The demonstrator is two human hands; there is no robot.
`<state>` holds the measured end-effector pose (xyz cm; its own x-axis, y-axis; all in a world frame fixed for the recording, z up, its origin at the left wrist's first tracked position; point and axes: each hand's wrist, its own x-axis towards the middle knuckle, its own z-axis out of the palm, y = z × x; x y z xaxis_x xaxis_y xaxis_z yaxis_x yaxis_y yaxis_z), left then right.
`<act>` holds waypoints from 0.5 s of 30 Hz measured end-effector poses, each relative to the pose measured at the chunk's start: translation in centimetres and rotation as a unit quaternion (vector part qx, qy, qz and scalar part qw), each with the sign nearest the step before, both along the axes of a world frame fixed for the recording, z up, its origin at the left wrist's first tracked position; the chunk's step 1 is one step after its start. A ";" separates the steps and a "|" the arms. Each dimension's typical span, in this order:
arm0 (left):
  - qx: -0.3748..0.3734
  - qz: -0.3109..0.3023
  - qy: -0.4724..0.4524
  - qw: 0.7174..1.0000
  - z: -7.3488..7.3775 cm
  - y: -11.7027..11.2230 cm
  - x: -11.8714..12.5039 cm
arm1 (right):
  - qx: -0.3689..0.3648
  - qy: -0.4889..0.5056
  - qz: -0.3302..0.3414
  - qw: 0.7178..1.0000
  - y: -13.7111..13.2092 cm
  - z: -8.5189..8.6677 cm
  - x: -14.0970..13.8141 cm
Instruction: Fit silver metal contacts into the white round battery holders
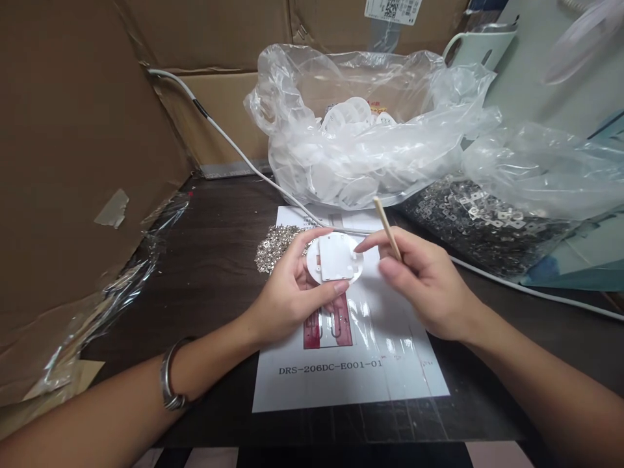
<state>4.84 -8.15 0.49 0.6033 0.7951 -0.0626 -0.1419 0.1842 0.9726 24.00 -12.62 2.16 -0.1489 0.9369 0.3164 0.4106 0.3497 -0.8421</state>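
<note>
The counter (214,227) extends left from the printed sheet (346,393) to cardboard (82,104). Above the sheet, the left hand (297,279) grips a white disc (336,257), squared side up; the right hand (429,283) clasps a stick (387,226), long axis slanting away leftward.

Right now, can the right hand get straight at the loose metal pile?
Probably not: the left hand and the round white part it holds lie between the pile and the right hand, which holds a stick.
</note>
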 end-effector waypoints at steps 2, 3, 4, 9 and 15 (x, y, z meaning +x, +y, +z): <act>0.000 0.006 0.005 1.000 0.1 0.0 0.0 | 0.020 -0.004 0.003 1.000 0.2 0.2 0.6; 0.000 0.008 0.006 1.000 0.1 0.0 0.1 | 0.029 -0.014 0.004 0.999 0.3 0.2 0.8; 0.001 0.010 0.007 1.000 0.2 0.0 0.1 | 0.038 -0.026 0.005 0.999 0.3 0.3 1.0; 0.016 0.008 0.003 1.000 0.3 0.0 0.1 | 0.014 -0.042 -0.024 0.999 0.5 0.5 0.8; 0.018 0.016 0.013 1.000 0.4 -0.1 0.1 | -0.017 -0.053 0.017 0.998 0.5 0.4 0.5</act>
<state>4.91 -8.23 0.89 0.5767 0.8155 -0.0485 -0.1212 0.1440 0.9821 24.51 -12.15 2.57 -0.2114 0.9407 0.2655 0.4867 0.3369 -0.8060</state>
